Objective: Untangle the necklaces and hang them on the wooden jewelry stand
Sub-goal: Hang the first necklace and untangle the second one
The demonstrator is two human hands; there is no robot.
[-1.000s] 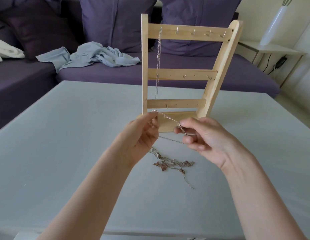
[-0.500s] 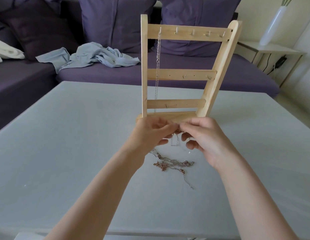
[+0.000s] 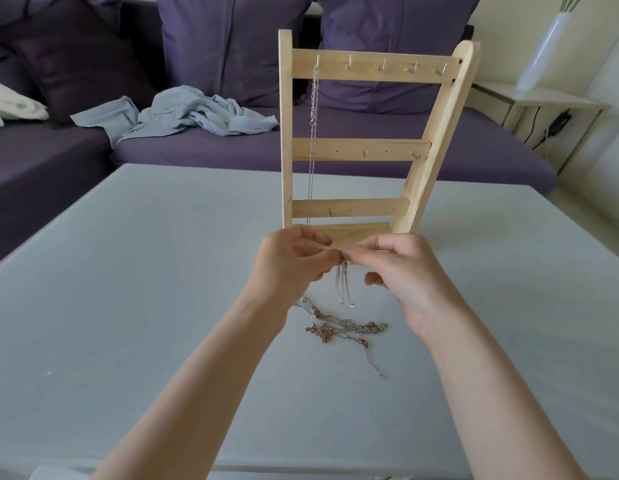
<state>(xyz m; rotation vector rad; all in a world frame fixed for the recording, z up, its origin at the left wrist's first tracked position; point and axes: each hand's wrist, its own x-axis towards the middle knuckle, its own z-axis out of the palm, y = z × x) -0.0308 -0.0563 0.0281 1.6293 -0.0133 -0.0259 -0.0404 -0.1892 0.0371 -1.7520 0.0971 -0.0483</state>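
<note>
A thin silver chain hangs in short strands from the spot where the two hands meet, just in front of the foot of the wooden jewelry stand. The left hand pinches the chain's upper end with thumb and curled fingers, and the right hand pinches it from the other side, fingertips of both hands touching at the chain. Its loose ends dangle above the grey surface without clearly reaching it. Below the hands, on the surface, lies the tangled heap of necklaces, silver and rose-coloured strands knotted together, with one fine tail of links trailing toward the near right. The stand is upright on the surface beyond the hands, with three crossbars carrying small metal hooks. One silver necklace already hangs from the leftmost hook of the top bar and drops straight down past the middle and lower bars, close to the left post. Behind the surface runs a purple sofa with cushions; a crumpled pale blue cloth lies on its seat and a white fabric at the far left. At the right stands a small side table bearing a white vase.
</note>
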